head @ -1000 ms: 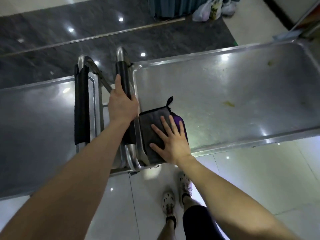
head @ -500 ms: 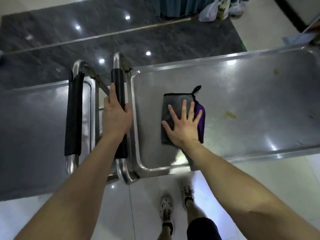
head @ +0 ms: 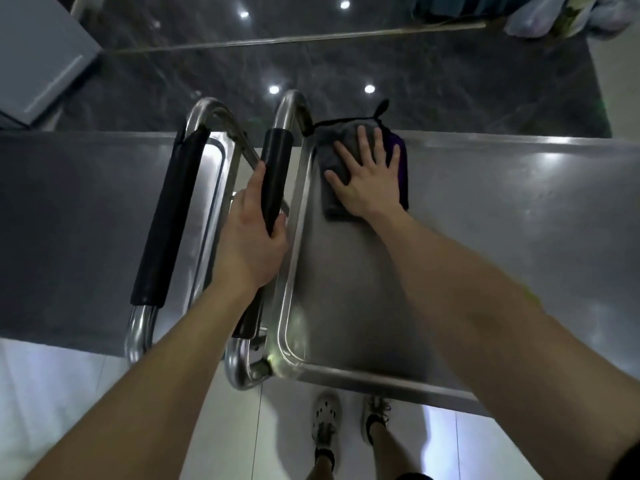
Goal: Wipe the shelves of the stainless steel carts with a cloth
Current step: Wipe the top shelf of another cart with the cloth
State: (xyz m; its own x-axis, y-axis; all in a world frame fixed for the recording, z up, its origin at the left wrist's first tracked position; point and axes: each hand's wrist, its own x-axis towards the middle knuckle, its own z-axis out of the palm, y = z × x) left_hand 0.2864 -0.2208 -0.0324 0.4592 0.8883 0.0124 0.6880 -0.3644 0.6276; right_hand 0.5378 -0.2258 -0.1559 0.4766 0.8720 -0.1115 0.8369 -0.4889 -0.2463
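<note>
A folded grey and purple cloth (head: 330, 157) lies at the far left corner of the right cart's top shelf (head: 485, 237). My right hand (head: 367, 178) presses flat on the cloth with fingers spread. The cloth's black loop sticks out past the shelf's far rim. My left hand (head: 254, 237) grips the black-padded handle (head: 277, 168) of this right cart, thumb on one side and fingers curled round it. A second stainless cart's top shelf (head: 69, 220) stands to the left, its own padded handle (head: 166, 223) beside mine.
The two carts stand side by side with only their handles between them. Dark polished floor lies beyond them, light tiles under my feet (head: 325, 424). Plastic bags (head: 540, 15) sit at the far right and a grey cabinet (head: 38, 53) at the far left.
My right hand has slid the cloth from the shelf's near left corner up to its far left corner. My left hand has stayed on the handle. The view tilted further down.
</note>
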